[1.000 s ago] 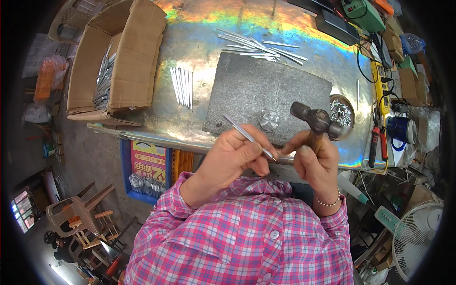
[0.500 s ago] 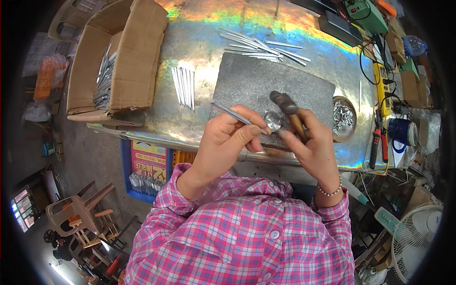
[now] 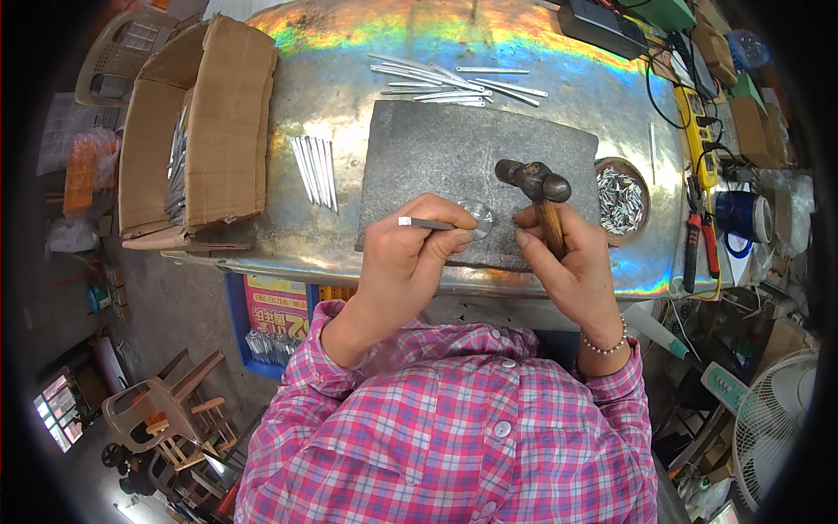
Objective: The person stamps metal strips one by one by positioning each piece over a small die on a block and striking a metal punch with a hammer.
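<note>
My left hand (image 3: 410,244) is closed in a pinch on a thin grey metal strip (image 3: 426,224), held roughly level with its pale end pointing left. By those fingertips a clear round disc (image 3: 477,215) shows above the dark slab (image 3: 436,148); whether the fingers touch it I cannot tell. In my right hand (image 3: 567,262) is a hammer (image 3: 534,182), its wooden handle between thumb and fingers and its dark head raised over the slab. To the right, a round dish (image 3: 644,208) contains many small silvery rivet-like pieces (image 3: 618,199).
Loose metal strips (image 3: 445,80) lie beyond the slab, and a neat row of strips (image 3: 314,172) sits left of it. A cardboard box (image 3: 223,131) with more strips stands at the left. Pliers (image 3: 698,249), a yellow power strip (image 3: 696,131) and cables line the right edge.
The strip has turned from slanting up-left to nearly level. My right hand with the hammer has drawn away from the disc and my left fingers. The whole view has shifted slightly.
</note>
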Demonstrator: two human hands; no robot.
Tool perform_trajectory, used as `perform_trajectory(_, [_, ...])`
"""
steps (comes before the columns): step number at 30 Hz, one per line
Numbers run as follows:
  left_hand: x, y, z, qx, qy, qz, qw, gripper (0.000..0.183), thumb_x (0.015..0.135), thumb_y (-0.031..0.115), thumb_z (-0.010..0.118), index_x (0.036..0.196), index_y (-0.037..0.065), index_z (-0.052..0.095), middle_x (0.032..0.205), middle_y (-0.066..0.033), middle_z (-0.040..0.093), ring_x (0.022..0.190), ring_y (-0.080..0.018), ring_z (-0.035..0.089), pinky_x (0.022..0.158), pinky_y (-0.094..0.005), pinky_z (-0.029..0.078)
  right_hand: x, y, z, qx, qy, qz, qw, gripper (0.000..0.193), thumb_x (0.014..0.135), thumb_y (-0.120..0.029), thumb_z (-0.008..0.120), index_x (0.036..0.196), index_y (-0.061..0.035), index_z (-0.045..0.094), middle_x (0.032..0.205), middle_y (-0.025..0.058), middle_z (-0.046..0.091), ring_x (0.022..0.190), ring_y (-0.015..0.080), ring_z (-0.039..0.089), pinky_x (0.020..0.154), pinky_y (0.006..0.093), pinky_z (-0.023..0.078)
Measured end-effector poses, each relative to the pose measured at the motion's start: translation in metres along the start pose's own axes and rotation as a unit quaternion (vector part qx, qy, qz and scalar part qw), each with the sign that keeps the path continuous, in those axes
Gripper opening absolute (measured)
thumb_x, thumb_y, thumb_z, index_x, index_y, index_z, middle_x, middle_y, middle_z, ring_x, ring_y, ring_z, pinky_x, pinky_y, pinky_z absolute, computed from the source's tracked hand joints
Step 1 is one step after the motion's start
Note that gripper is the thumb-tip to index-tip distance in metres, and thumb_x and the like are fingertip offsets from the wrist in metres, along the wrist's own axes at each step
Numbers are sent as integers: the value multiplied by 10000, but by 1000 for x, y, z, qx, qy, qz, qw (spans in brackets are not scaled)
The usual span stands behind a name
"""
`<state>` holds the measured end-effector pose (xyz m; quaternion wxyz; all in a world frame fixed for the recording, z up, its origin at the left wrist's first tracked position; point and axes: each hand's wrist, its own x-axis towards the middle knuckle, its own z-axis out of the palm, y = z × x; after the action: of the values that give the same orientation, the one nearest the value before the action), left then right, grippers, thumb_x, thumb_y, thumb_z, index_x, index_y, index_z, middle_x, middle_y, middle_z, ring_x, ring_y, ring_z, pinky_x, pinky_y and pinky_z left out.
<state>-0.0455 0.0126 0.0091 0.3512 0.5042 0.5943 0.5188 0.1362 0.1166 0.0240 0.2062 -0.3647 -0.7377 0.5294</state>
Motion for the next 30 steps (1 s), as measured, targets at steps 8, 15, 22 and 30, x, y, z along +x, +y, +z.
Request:
perform_trajectory(8, [4,7,1,4,5,-5,1000,60,884,-15,569,917,-36,615,873,-106,618,706,-152,622,617,-246,500,0,0,0,-10,0,-10,1000,160,824,-60,627,955,28,601,762,152,661,690,221,678,614,296,500])
perform_trajectory(15, [6,10,3,198,11,128,972,68,878,-18,581,935,-17,619,864,-105,632,738,-148,638,640,-246,512,0,1,1,-10,-3,-2,1000,157,826,-69,625,949,25,601,761,157,660,686,229,677,609,305,496])
perform_trajectory(22, [7,14,1,116,1,32,993,62,831,-11,607,886,3,632,832,-96,630,678,-209,650,592,-291,513,0,-1,0,-11,-3,2,1000,150,821,-73,628,936,21,604,737,151,647,637,234,655,580,313,476])
perform_trajectory(30, [2,2,5,-39,45,-30,998,60,864,-13,583,887,-33,635,821,-93,637,664,-153,649,593,-251,506,0,1,1,-20,-2,-8,1000,143,821,-73,629,928,19,602,729,156,640,633,257,656,574,319,476])
